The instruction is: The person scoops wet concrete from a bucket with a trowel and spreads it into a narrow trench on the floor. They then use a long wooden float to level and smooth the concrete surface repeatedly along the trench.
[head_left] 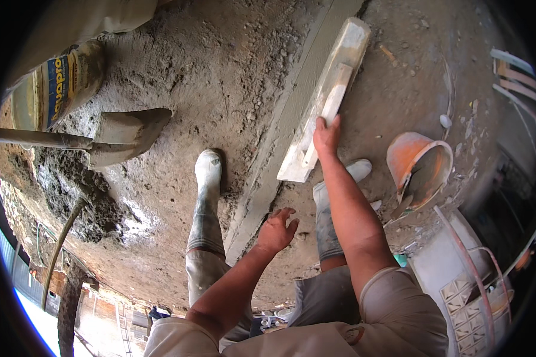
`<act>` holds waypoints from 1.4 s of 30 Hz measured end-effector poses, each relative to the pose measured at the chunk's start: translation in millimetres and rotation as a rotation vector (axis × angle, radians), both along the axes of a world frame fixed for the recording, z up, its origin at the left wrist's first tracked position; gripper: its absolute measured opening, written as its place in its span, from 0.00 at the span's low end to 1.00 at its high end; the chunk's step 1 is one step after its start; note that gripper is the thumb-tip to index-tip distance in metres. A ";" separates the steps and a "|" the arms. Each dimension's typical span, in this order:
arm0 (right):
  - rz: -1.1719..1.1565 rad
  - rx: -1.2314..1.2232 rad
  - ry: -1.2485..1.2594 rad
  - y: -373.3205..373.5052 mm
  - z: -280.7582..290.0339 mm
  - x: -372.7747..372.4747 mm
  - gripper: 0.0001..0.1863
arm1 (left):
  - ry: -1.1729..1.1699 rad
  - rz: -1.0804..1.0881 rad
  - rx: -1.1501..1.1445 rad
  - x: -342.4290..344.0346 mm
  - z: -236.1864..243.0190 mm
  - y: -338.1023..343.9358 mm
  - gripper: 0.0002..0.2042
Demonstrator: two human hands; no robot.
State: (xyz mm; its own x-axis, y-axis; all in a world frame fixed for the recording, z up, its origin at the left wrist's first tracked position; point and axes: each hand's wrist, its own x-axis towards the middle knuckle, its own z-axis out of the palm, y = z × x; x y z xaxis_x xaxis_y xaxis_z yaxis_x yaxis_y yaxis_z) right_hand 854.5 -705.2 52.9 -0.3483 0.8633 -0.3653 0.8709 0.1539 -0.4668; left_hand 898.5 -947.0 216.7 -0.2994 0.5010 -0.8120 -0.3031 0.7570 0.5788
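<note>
My right hand (327, 137) grips the raised handle strip of a long wooden float (346, 50), pale with dried mortar. The float lies slanted along the right side of a smooth grey mortar strip (286, 128) that runs from the top of the view down between my boots. My left hand (277, 229) hangs over the lower part of this strip, nothing in it, fingers apart. How firmly the float presses on the mortar cannot be told.
An orange bucket (408, 156) with a tool in it lies tipped at the right. To the left are a shovel (116, 140), a heap of wet mortar (71, 190) and a yellowish bucket (86, 74). My white rubber boots (209, 172) stand either side of the strip.
</note>
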 end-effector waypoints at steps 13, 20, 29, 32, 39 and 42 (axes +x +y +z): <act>0.037 -0.016 -0.060 -3.2 -46.5 -49.0 0.28 | -0.126 0.065 0.041 7.7 27.2 -37.1 0.15; 0.070 -0.135 -0.180 -111.9 -45.6 17.3 0.28 | -0.112 -0.032 -0.007 47.8 18.0 -60.3 0.16; 0.028 -0.254 -0.326 -268.7 -32.6 186.1 0.31 | -0.560 -0.896 -0.119 39.4 26.1 -61.8 0.24; 0.093 -0.120 -0.253 -262.3 -36.9 185.8 0.33 | -0.574 -0.834 -0.135 40.6 26.4 -62.8 0.28; 0.106 -0.077 -0.161 -112.4 -49.1 56.8 0.31 | -0.537 -0.719 -0.090 32.8 27.9 -58.3 0.29; 0.094 -0.017 -0.185 -39.0 -42.9 -6.9 0.29 | -0.510 -0.706 -0.080 30.9 26.9 -55.3 0.29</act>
State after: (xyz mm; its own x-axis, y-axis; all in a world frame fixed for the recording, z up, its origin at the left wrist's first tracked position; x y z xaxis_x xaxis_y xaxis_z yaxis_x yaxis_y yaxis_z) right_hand 847.6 -744.2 10.0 -0.3526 0.8233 -0.4448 0.9243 0.2322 -0.3030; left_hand 929.4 -1002.3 243.6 0.4683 0.3681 -0.8033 0.0443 0.8982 0.4374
